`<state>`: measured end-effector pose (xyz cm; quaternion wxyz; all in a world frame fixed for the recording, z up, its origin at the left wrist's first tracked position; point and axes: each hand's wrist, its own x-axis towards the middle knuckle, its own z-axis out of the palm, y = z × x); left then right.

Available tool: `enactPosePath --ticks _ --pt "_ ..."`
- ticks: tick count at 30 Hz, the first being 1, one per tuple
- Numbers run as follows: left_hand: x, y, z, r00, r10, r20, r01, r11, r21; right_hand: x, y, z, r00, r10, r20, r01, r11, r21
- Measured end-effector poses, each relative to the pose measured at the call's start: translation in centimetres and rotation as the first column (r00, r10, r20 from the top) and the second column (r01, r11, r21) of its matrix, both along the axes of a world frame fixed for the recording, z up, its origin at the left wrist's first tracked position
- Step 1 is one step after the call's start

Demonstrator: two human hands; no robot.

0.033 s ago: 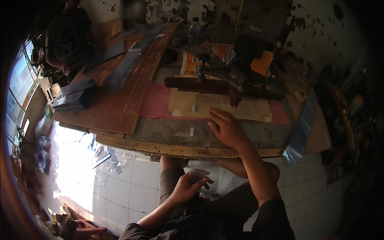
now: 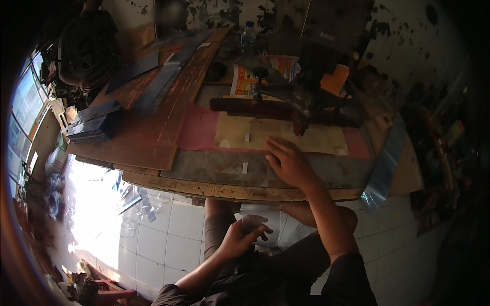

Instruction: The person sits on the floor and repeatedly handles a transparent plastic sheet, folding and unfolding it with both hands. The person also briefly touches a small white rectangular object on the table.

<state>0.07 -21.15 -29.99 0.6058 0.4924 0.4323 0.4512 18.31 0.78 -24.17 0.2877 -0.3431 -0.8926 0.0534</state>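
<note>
My right hand (image 2: 290, 162) lies open at the front edge of a yellow sheet (image 2: 232, 133) on the worktable, fingertips resting on it. Beneath the yellow sheet is a pink one (image 2: 198, 130). Just beyond my fingers stands a dark metal press-like machine (image 2: 291, 97) with a long reddish bar (image 2: 245, 107) across the sheets. Low over my lap, my left hand (image 2: 242, 238) has loosely bent fingers, apart from the thumb, with nothing clearly between them. Clear plastic film (image 2: 263, 217) lies beside it on my lap. Two small pale strips (image 2: 245, 168) lie left of my right hand.
A brown board (image 2: 153, 137) on the left bears dark plastic sheets and a stacked blue-black bundle (image 2: 94, 122). A water bottle (image 2: 248, 34) stands at the back. A shiny plastic strip (image 2: 383, 168) overhangs the right edge. Plastic scraps (image 2: 145, 204) litter the floor. Another person (image 2: 87, 51) sits far left.
</note>
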Motion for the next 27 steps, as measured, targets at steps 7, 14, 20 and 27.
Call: enactPosePath --ticks 7,14,20,27 --pt "0.5 0.2 1.0 0.998 0.064 0.006 -0.063 0.991 -0.119 0.1 1.1 -0.6 1.000 0.011 0.012 -0.012 0.999 0.030" --pt "0.6 0.9 2.0 0.997 0.069 0.043 -0.063 0.989 -0.136 -0.2 1.5 -0.1 1.000 0.008 -0.004 -0.008 1.000 -0.005" --pt "0.5 1.3 2.2 0.994 0.072 0.076 -0.054 0.974 -0.219 -0.3 1.7 -0.4 1.000 0.004 0.023 -0.004 1.000 -0.005" --pt "1.2 1.7 -0.6 0.985 0.121 0.124 -0.075 0.942 -0.326 -0.6 1.2 -0.3 0.997 -0.031 0.065 0.033 0.999 -0.034"
